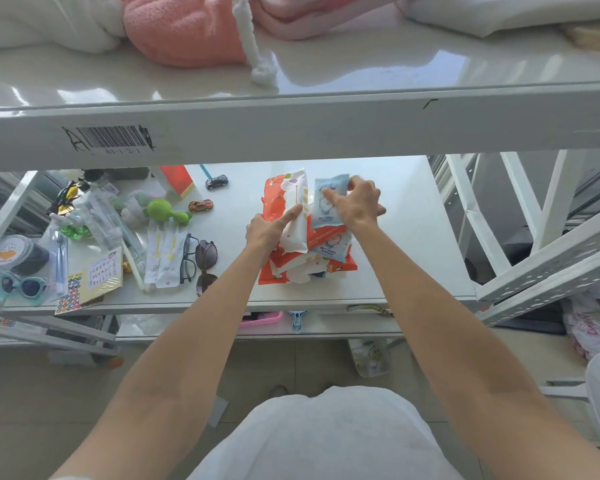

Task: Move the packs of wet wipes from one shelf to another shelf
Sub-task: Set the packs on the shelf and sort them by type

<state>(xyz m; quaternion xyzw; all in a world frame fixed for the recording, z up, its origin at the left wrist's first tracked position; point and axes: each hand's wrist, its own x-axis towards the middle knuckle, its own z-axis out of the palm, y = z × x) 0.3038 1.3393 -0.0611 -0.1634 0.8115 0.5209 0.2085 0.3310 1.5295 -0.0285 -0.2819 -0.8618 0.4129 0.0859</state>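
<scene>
Centrally, on the white middle shelf (399,244), my left hand (267,232) grips a white pack (297,220) and my right hand (357,206) pinches a blue pack (328,199) atop the orange wipes pile (274,271); toys (167,211) and glasses (189,258) at left; tiled floor (32,403) below.

The upper shelf (361,74) is gleaming as glossy painted metal. The pink towel (174,32) is showing fluffy cloth, and the packs of wet wipes (294,237) are shining as smooth plastic film.
</scene>
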